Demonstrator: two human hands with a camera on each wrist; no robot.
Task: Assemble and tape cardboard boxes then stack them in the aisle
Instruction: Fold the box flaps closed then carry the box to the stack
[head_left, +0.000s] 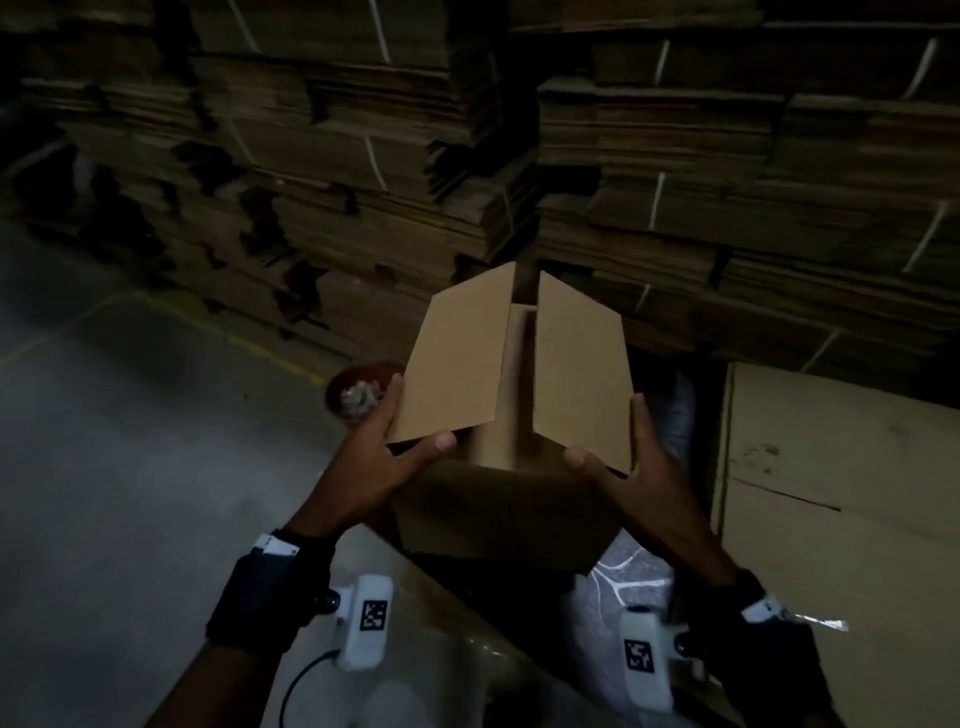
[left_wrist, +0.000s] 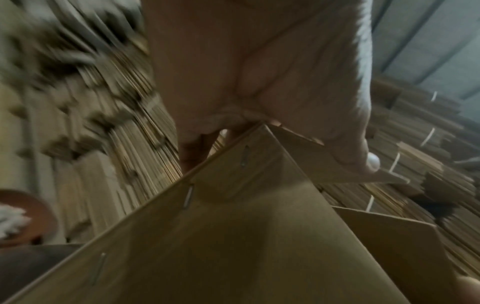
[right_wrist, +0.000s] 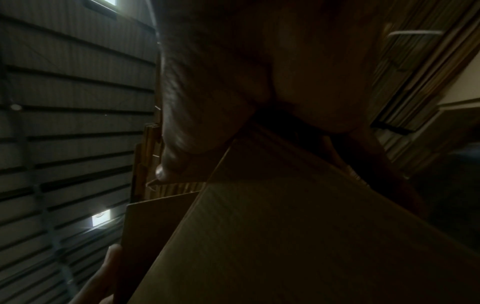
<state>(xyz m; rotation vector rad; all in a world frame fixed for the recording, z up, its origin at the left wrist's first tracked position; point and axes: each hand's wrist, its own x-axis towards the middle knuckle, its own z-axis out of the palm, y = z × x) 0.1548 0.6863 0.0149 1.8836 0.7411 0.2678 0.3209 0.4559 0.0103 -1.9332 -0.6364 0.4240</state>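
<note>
Left hand (head_left: 387, 457) pinching near corner of left flap (head_left: 457, 358), thumb on top, fingers along outer edge. Right hand (head_left: 631, 467) pinching right flap (head_left: 579, 369) likewise. Cardboard box (head_left: 498, 514) held between both grips, flaps partly raised, gap between them. Staples (left_wrist: 188, 196) along box seam in left wrist view. Just left of left grip: red bowl (head_left: 358, 387) on floor (head_left: 130, 441). Beyond: strapped stacks of flat cardboard (head_left: 675, 171). Right of right grip: large flat sheet (head_left: 831, 467). No legible writing.
</note>
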